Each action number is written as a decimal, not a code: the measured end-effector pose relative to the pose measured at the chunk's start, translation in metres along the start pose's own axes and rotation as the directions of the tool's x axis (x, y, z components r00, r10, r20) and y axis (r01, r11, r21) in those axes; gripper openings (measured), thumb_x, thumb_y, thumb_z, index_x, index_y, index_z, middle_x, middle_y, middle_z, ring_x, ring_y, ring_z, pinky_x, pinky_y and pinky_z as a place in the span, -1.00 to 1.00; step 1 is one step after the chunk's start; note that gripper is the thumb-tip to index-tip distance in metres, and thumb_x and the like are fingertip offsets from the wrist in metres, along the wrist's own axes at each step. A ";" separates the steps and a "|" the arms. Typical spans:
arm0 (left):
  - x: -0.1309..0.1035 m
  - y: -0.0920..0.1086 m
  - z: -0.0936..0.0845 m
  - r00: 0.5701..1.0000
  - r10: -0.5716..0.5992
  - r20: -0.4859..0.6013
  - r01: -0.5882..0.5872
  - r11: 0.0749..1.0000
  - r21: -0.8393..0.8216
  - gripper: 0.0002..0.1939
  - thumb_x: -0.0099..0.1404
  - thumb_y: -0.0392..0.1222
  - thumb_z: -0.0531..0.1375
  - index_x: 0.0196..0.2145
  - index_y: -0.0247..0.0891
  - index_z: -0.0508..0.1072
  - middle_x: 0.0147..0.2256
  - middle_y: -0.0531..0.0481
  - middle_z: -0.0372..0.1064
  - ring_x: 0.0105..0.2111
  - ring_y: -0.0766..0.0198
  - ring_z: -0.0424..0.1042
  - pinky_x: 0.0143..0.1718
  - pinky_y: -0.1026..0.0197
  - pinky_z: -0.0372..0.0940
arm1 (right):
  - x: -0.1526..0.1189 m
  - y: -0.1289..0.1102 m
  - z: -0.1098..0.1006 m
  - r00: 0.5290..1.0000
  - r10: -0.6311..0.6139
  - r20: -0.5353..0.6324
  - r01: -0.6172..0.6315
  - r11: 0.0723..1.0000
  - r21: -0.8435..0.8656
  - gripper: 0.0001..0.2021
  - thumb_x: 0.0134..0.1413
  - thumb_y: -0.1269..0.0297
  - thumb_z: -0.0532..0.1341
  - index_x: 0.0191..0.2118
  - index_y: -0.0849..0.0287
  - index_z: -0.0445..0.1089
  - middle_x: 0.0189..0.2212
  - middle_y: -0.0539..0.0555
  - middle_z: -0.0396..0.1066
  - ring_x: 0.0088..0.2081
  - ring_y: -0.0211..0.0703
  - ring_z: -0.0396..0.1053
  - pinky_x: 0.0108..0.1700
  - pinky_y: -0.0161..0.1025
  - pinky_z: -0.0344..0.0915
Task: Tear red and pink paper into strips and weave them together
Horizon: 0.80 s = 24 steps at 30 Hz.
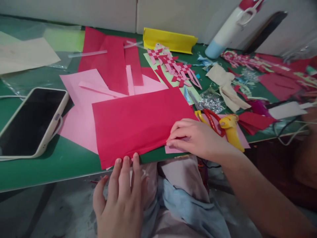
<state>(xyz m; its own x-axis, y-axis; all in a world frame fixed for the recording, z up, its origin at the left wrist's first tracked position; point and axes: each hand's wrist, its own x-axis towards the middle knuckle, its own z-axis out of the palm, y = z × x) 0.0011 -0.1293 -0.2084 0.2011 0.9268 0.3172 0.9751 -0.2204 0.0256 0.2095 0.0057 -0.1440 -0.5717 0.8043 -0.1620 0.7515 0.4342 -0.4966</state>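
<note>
A red paper sheet [141, 122] lies near the front edge of the green table, over pink paper [84, 122]. My left hand [121, 191] is open, its fingers stretched out and their tips resting on the sheet's lower left edge. At the lower right edge, my right hand [190, 137] is closed, with its thumb and fingers pinched on the red sheet. A small part of a pink sheet [173, 149] shows beneath this hand. Two narrow pink strips [129, 80] lie just behind the red sheet.
A phone [32, 122] lies at the left. Orange-handled scissors [210, 119] and a yellow glue gun [231, 130] are right of the sheet. Woven paper pieces [173, 66], a folded yellow paper [169, 40] and a bottle [226, 31] stand or lie behind. Another person's arm shows at far right.
</note>
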 end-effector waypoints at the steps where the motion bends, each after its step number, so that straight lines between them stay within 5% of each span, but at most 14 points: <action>1: 0.001 0.001 -0.001 1.000 0.000 0.007 -0.001 1.000 0.006 -0.31 0.29 -0.15 0.14 0.31 -0.36 0.01 0.09 -0.36 0.27 0.07 -0.09 0.27 -0.02 -0.04 0.10 | 0.001 0.001 -0.001 1.000 0.014 0.002 -0.014 1.000 -0.004 -0.81 0.14 0.22 0.20 -0.40 0.13 0.52 -0.36 0.04 0.45 -0.23 -0.19 0.34 -0.15 -0.26 0.16; 15: 0.003 0.002 -0.001 0.994 -0.065 0.093 0.069 0.997 -0.031 -0.24 0.29 -0.17 0.13 0.34 -0.14 -0.15 0.09 -0.29 0.26 0.08 -0.09 0.26 -0.01 -0.07 0.17 | 0.017 0.002 -0.001 0.991 0.094 0.100 -0.080 0.988 -0.132 -0.75 0.09 0.19 0.21 -0.54 0.17 0.39 -0.48 0.01 0.38 -0.36 -0.22 0.27 -0.33 -0.27 0.06; 24: 0.017 0.012 -0.009 0.999 0.010 0.037 -0.013 0.997 0.080 -0.36 0.27 -0.08 0.17 0.27 -0.07 0.12 -0.07 -0.20 0.33 0.03 -0.07 0.27 0.17 -0.33 -0.05 | 0.025 -0.005 -0.005 0.981 0.112 0.156 -0.077 0.974 -0.212 -0.74 0.05 0.23 0.23 -0.59 0.18 0.34 -0.52 0.02 0.37 -0.39 -0.21 0.27 -0.37 -0.26 0.04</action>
<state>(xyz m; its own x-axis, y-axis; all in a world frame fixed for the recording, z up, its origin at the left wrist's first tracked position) 0.0150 -0.1186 -0.1944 0.2142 0.9351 0.2825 0.9768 -0.2073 -0.0543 0.1935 0.0258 -0.1413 -0.5285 0.7745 -0.3478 0.8461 0.4468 -0.2907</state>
